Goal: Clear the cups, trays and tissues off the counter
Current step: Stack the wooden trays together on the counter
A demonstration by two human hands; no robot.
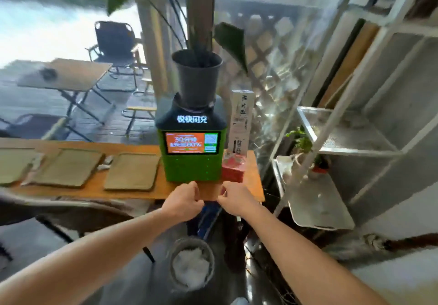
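At the counter's (132, 193) right end, left hand (183, 201) and right hand (234, 200) hover loosely curled, holding nothing visible. Best to gather the crumpled tissue (104, 165) between the trays (132, 173) first, then stack trays flat.

The whole view is smeared by motion blur. The left hand (183, 201) and right hand (233, 199) curl at the counter's (166, 189) front edge near its right end; whether either pinches anything is unclear — the fingertips blur together. The leftmost tray (14, 165) is cut off by the picture's left edge. Crumpled tissue (104, 163) between the other two trays is mostly hidden. The red box (233, 169) sits partly behind the green machine (192, 160). The bin's (192, 264) white contents are indistinct — too blurred to name.
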